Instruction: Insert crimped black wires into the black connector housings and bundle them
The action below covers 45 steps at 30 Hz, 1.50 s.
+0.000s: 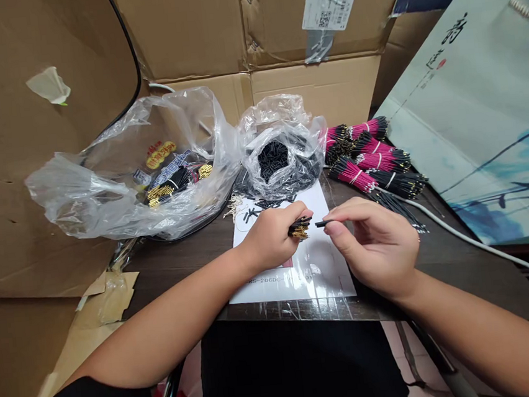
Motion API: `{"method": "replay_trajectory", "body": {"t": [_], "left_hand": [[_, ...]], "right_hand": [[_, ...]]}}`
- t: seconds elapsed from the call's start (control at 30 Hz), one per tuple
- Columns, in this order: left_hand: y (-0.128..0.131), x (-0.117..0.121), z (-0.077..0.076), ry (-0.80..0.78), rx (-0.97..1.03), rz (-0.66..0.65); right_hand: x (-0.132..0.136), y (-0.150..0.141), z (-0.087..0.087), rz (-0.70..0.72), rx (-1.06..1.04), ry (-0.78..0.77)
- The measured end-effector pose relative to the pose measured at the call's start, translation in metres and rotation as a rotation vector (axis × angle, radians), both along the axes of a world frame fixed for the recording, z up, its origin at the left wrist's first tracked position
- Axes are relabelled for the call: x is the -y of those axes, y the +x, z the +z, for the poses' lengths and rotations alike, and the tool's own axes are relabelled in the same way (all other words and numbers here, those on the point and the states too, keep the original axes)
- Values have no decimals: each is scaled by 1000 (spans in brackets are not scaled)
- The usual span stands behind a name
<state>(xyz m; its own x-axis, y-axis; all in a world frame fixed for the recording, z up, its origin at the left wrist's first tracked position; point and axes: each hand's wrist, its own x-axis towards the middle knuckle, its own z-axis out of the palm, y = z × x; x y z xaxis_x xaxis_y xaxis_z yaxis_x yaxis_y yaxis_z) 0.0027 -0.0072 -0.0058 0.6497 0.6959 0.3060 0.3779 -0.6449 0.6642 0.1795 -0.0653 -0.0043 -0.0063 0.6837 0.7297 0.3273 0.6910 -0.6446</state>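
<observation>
My left hand (272,235) is closed around a bundle of black wires (299,225) whose gold terminal ends point to the right. Just beside those ends, my right hand (375,238) pinches a short black sleeve (322,223) between thumb and fingertips. A narrow space shows between the sleeve and the terminals. Beneath both hands lies a printed white sheet (254,290) under clear plastic. Several loose black sleeves (265,204) are scattered on its far end. Most of the bundle is hidden inside my left fist.
Behind the sheet stands a clear bag of black sleeves (274,160). A larger plastic bag (91,202) at the left holds gold-tipped wire bundles. Tied pink and black wire bundles (377,156) lie at the right, by a white cable (464,235) and a pale paper bag (485,108). Cardboard (193,37) walls the back.
</observation>
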Motion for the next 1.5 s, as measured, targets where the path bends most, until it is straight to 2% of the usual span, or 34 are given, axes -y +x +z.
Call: {"method": "replay_trajectory", "body": {"t": [0.43, 1.03, 1.27, 1.5], "left_hand": [[3, 3, 0, -11, 14, -36], [4, 5, 6, -12, -125, 38], [3, 4, 6, -43, -185, 62], [2, 0, 4, 0, -270, 105]], "right_hand": [[-3, 0, -2, 41, 99, 25], [-6, 1, -3, 36, 120, 52], [-8, 4, -2, 17, 229, 106], [-12, 8, -2, -27, 333, 136]]}}
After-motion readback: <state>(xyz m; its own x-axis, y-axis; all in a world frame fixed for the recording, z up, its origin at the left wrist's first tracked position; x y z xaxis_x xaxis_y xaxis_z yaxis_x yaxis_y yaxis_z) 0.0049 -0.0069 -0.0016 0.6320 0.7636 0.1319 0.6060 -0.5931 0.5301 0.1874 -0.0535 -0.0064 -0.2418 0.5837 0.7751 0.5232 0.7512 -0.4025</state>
